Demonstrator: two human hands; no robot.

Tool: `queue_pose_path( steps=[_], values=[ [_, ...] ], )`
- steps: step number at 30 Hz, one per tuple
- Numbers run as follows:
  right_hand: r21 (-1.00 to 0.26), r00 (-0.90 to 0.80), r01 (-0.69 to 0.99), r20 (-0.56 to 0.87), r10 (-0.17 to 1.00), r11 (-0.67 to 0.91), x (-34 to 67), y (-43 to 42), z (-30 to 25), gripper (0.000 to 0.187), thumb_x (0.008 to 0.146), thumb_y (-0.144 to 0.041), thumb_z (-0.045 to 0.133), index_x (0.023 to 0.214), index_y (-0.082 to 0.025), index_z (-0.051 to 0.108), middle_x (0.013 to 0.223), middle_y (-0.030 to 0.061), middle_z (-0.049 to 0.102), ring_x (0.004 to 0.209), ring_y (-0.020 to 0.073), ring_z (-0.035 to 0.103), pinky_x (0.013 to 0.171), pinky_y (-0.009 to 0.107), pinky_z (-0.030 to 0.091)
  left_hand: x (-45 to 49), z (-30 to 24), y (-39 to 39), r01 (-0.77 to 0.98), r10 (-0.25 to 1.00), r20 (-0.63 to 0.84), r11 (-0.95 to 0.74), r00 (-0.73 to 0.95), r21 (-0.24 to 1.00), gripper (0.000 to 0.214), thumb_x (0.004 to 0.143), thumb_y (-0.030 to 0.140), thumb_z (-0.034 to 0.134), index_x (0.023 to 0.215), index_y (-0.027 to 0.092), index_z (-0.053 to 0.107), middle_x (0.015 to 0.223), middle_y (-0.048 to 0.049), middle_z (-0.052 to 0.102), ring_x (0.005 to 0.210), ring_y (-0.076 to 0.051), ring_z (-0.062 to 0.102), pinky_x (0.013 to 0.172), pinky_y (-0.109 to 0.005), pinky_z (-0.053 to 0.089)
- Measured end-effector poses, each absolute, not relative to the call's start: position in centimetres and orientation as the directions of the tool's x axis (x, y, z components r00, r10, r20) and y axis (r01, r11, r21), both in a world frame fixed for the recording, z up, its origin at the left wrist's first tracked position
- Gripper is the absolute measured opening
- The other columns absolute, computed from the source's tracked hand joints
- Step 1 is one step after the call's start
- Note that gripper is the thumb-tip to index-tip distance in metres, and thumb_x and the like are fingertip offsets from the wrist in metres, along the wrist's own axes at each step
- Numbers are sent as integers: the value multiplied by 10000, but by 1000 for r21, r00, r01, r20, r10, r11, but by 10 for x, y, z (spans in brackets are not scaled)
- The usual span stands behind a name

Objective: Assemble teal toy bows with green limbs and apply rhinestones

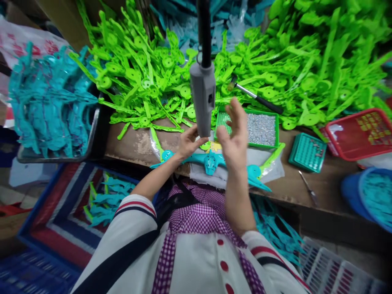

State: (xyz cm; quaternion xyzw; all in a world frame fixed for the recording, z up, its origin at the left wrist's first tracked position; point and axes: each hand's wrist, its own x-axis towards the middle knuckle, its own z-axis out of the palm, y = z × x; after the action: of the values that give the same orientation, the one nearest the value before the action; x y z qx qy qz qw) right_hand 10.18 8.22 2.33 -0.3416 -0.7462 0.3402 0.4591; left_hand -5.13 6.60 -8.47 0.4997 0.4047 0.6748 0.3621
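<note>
1. Where the bench (134, 145) meets the person at its near edge, a teal plastic part (211, 161) lies flat on a clear bag (271, 172).
2. Left hand (187, 143): rests on the part's left arm, fingers curled; whether they grip cannot be told.
3. Right hand (234, 141): raised above the part, fingers spread apart.
4. Grey hanging tool (202, 98): between both hands.
5. Green tray (254, 111) of silver bits: just behind the right hand.

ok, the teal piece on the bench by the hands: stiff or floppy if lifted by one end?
Probably light: the teal piece looks like thin moulded plastic. Likely to flex a bit rather than droop, since its long narrow arms reach well out from the middle. Unlikely to roll; it lies flat on the bench.
</note>
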Motion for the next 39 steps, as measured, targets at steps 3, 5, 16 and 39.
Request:
queue_pose_path(
  steps=[3, 5, 16, 39],
  values=[
    [-867, -447, 48, 426, 786, 497, 54, 101, 38, 665, 992, -681, 395, 1562, -350, 309, 1445, 64, 510, 1402, 295, 484, 1115, 565, 465, -56, -74, 64, -120, 924, 318, -348, -215, 930, 539, 672, 634, 869, 940, 187, 732, 905, -51, 744, 923, -233, 724, 873, -376, 605],
    [-889, -582, 5, 371, 724, 459, 49, 113, 46, 631, 968, -657, 489, 1487, -305, 431, 1308, 58, 594, 1274, 277, 574, 1070, 543, 507, -61, -70, 60, -142, 943, 296, -317, -151, 938, 510, 683, 621, 869, 898, 179, 732, 846, -42, 739, 858, -211, 725, 813, -346, 614],
    [-951, -422, 80, 239, 875, 298, 121, 140, 28, 410, 825, -557, 699, 1089, -243, 690, 952, 79, 706, 859, 277, 702, 813, 504, 592, -58, -63, 45, 284, 929, 360, -370, 91, 884, 744, 852, 587, 741, 1499, 297, 514, 1347, -126, 644, 1114, -264, 679, 969, -459, 582],
    [-931, 98, -125, 332, 938, 343, 109, 251, -46, 594, 757, -856, 542, 777, -263, 573, 514, -56, 500, 446, 151, 550, 430, 322, 416, -90, -85, 17, 664, 896, -5, -325, 443, 673, 484, 899, 353, 747, 1348, 202, 649, 1170, -115, 682, 1090, -251, 653, 953, -392, 542]
  ],
)
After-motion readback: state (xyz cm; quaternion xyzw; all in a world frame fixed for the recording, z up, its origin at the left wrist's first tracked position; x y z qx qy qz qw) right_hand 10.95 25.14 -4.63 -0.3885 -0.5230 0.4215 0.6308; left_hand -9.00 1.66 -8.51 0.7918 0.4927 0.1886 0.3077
